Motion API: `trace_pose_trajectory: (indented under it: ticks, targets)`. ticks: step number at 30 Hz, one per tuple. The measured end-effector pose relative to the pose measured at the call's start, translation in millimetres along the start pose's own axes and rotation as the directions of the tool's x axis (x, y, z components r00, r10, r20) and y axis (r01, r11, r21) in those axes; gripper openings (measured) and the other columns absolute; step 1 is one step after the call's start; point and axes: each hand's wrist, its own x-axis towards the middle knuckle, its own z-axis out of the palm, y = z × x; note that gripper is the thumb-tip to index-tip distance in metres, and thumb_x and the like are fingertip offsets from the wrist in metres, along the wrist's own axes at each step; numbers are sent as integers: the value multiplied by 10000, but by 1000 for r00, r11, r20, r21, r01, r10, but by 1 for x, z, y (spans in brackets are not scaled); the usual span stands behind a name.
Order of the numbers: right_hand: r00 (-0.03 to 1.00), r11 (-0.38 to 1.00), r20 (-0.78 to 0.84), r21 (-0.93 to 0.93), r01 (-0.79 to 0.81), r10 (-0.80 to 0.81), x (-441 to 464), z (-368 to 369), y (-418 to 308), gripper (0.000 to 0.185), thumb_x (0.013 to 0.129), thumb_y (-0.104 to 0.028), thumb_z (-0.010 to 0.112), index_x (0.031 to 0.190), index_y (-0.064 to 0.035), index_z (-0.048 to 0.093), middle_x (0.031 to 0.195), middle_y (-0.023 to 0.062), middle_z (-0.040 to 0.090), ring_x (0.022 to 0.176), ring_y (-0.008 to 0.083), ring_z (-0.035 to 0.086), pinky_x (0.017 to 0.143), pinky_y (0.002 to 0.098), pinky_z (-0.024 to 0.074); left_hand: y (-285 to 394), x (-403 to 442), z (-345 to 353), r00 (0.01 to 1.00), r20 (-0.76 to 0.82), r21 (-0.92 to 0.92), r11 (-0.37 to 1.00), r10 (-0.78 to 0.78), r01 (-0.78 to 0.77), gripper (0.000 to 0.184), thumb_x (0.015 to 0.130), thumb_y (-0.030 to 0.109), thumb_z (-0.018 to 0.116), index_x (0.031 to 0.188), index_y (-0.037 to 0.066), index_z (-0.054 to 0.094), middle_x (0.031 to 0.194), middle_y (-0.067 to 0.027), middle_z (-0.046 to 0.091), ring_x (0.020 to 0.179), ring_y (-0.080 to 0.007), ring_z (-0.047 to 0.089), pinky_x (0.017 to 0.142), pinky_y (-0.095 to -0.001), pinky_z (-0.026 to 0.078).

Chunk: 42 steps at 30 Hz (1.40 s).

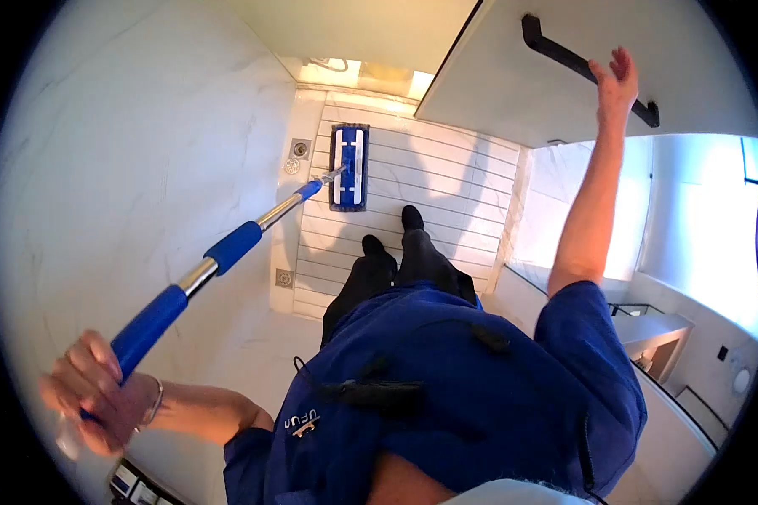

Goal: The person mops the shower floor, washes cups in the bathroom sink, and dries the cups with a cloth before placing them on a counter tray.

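Wrapped round the upper end of the blue and silver mop handle point(232, 247) is my left hand point(101, 391), closed, at the lower left. The handle slants up to a flat blue and white mop head point(349, 168), which lies on the slatted white floor point(446, 181) ahead of my feet. My right hand point(617, 82) is raised at the upper right beside a black bar handle point(564, 57) on a pale door panel. Its fingers are apart and partly curled, and whether they touch the bar is unclear.
A marbled wall point(143, 143) rises on the left. Floor drains point(300, 149) sit along the left edge of the slats. A glass panel stands at the right, with a shelf unit point(661, 332) beyond it. A dark rack point(135, 484) is at the bottom left.
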Motion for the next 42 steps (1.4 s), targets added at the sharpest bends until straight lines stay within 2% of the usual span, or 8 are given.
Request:
trace_pose_trajectory:
  ticks: [5,7,15,21,28,31,36,42]
  targets:
    - [616,975,786,-170,146,45,37,54,31,533,687,-152,662,1195,-66,526,1167,119,576,1137,264,505,969,358,392,-7,5,8,996,83,-101,995,17,-8,97,809,163,556,797,99,484,576,48,378,465,-64,319,541,-251,271]
    - [814,595,562,-708,382,147,-17,66,-26,575,699,-172,669,1223,-61,458,1172,136,548,1126,345,483,952,397,407,-12,7,11,992,119,-40,998,46,-41,60,835,135,507,811,81,495,575,48,361,466,-69,315,526,-253,270]
    - [784,586,620,-627,513,-22,-56,38,-18,418,673,-142,666,1034,-10,499,1021,173,563,1031,347,509,927,412,388,-21,15,22,994,70,-31,997,79,-77,43,837,58,472,806,43,497,566,17,334,476,-81,310,504,-271,279]
    - [859,769,505,-513,380,-88,-161,-77,-27,436,630,-24,678,1027,-18,498,1111,210,510,1133,392,422,911,438,393,-111,-46,18,927,-311,246,925,-208,290,237,712,-17,696,907,16,565,754,-58,581,622,-127,555,618,-247,473]
    - [894,429,409,-851,303,180,-280,-210,14,294,780,-275,588,987,-69,621,988,141,624,903,377,563,776,469,454,-193,-78,30,938,-169,12,951,-303,309,137,744,5,695,770,1,561,694,-71,595,601,-132,566,622,-276,492]
    - [915,475,90,-872,-119,393,-345,-261,37,300,788,-288,583,999,-77,614,984,132,623,890,364,567,762,463,458,-198,-74,23,943,-16,-67,942,-332,330,149,746,15,696,730,-8,550,665,-79,589,568,-138,560,593,-278,482]
    - [515,563,-438,-23,-826,737,-424,-348,62,310,802,-311,575,1018,-91,603,979,116,623,868,342,572,739,452,465,-206,-68,57,963,129,-204,944,-236,259,285,722,45,742,618,40,476,640,-77,567,506,-136,527,480,-258,435]
    - [88,285,-283,798,-531,955,-414,-394,144,321,818,-338,565,1041,-108,589,972,98,622,842,317,579,712,439,474,-178,18,211,933,268,-181,939,-239,292,226,742,107,738,686,-6,550,641,-84,580,516,-142,536,499,-259,446]
